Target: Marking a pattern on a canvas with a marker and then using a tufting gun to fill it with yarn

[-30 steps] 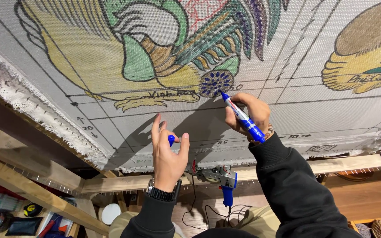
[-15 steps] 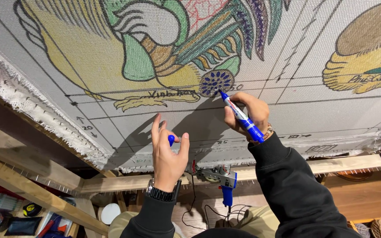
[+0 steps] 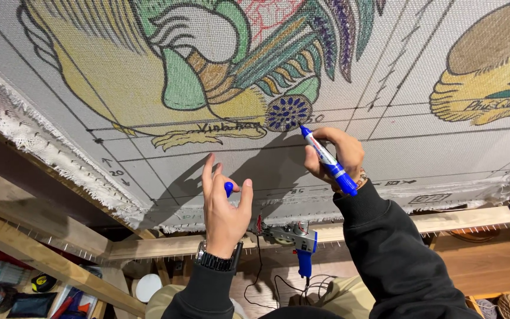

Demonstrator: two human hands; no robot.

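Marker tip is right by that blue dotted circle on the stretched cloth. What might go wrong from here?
1. The right hand holds the blue uncapped marker with its tip at the dark blue dotted circle on the white mesh cloth; a slip could streak the bare cloth nearby.
2. The left hand pinches the small blue marker cap loosely; it might drop toward the blue tufting gun below.

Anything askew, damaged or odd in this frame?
Nothing stands out. The right hand holds a blue marker with its tip at the stretched cloth by a blue dotted circle; the left hand pinches the blue cap. The cloth's left edge is frayed.
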